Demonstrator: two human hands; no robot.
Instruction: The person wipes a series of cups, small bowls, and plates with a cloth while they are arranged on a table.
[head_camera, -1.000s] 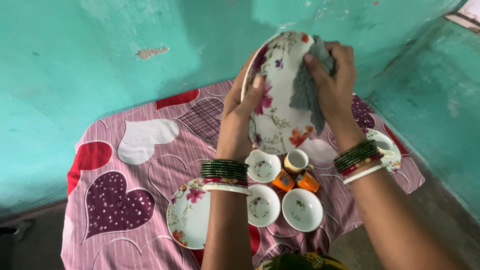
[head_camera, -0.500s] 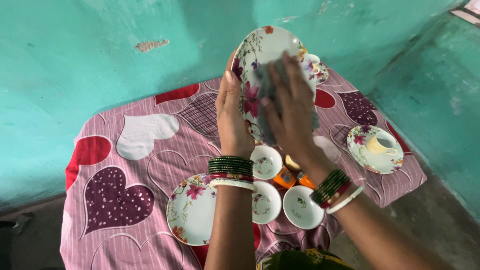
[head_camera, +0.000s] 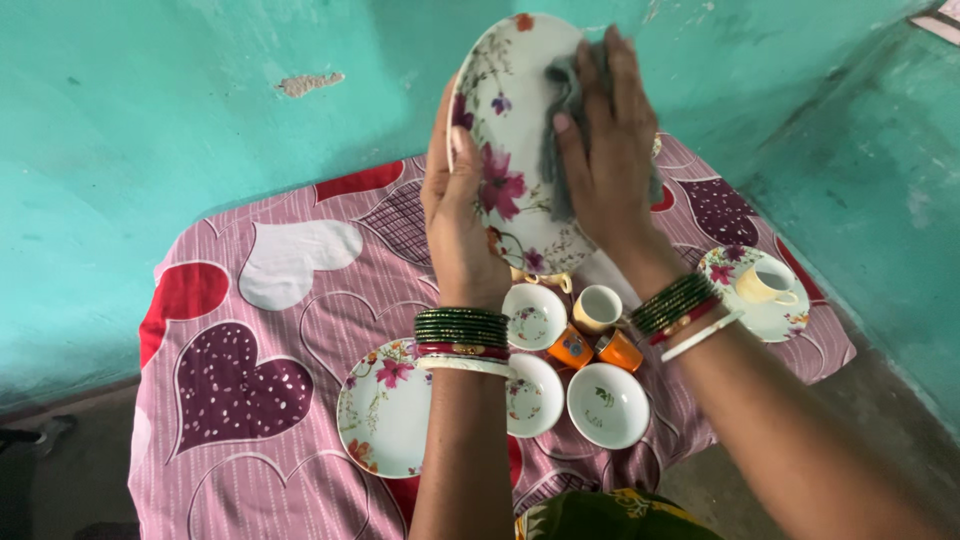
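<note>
oval floral platter (head_camera: 505, 130): 1 | grey cloth (head_camera: 568, 120): 1 | floral plates (head_camera: 385, 410): 2 | small white bowls (head_camera: 607, 403): 3 | cups (head_camera: 598, 307): 2 | orange containers (head_camera: 571, 350): 2 | heart-print cloth (head_camera: 260, 330): 1

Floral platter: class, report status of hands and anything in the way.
Left hand grips floral platter upright. Right hand presses grey cloth on it. Nothing in the way.
</note>
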